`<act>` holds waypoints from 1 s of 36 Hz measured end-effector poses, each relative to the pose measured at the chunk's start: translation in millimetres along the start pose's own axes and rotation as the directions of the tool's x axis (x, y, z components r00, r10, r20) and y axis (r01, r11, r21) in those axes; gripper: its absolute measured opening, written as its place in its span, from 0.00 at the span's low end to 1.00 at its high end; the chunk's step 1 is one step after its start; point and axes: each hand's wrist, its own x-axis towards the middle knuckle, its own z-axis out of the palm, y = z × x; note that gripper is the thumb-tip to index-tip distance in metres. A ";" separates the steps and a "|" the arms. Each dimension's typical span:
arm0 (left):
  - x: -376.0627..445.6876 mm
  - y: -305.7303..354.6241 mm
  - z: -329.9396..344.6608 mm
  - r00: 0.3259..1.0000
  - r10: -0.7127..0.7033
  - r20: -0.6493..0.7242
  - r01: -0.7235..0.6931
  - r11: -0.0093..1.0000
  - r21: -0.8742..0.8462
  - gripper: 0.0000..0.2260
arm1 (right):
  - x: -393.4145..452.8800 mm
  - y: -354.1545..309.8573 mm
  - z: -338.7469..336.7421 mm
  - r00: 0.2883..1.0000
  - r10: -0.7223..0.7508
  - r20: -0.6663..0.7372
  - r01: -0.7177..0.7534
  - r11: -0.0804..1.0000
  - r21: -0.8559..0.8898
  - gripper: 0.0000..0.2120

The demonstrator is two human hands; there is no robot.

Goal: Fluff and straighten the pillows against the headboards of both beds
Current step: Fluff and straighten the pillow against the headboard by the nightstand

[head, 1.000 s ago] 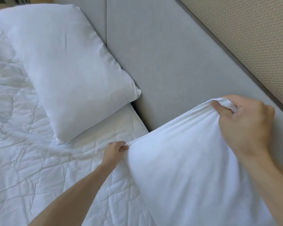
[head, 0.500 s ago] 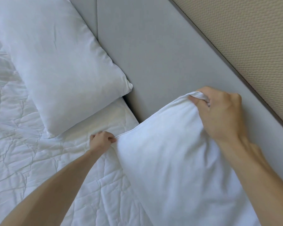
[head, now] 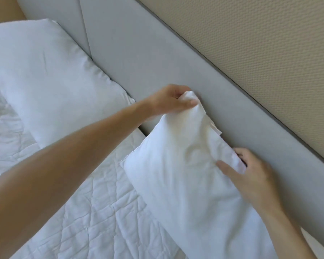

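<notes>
A white pillow [head: 185, 184] leans against the grey padded headboard [head: 157, 58] at the right of the bed. My left hand [head: 173, 99] pinches its top corner, fingers closed on the fabric close to the headboard. My right hand [head: 251, 176] grips the pillow's upper edge lower down, thumb on the front and fingers behind, between pillow and headboard. A second white pillow [head: 45, 77] rests at the left against the headboard, untouched.
A white quilted, creased bedcover [head: 79, 217] spreads below the pillows. A beige textured wall [head: 260, 49] rises behind the headboard. A dark gap [head: 143, 130] shows between mattress and headboard between the two pillows.
My left hand has left the pillow's lower corner and moved up to the top corner. My right hand has slid from that top corner down along the edge by the headboard.
</notes>
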 end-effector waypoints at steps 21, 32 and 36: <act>-1.2 79.4 65.0 0.990 0.013 0.138 -0.116 0.630 0.768 0.10 | -74.6 80.5 -34.3 0.988 0.086 -0.130 -0.090 0.996 -0.025 0.08; -21.6 63.4 198.1 0.895 0.205 0.396 -0.439 0.243 0.865 0.06 | -140.5 164.6 -85.9 0.963 0.190 -0.190 -0.231 0.947 -0.223 0.06; -24.0 62.3 191.0 0.940 0.270 0.208 -0.312 0.437 0.844 0.05 | -139.6 159.4 -94.9 0.946 0.113 -0.303 -0.158 0.979 -0.129 0.07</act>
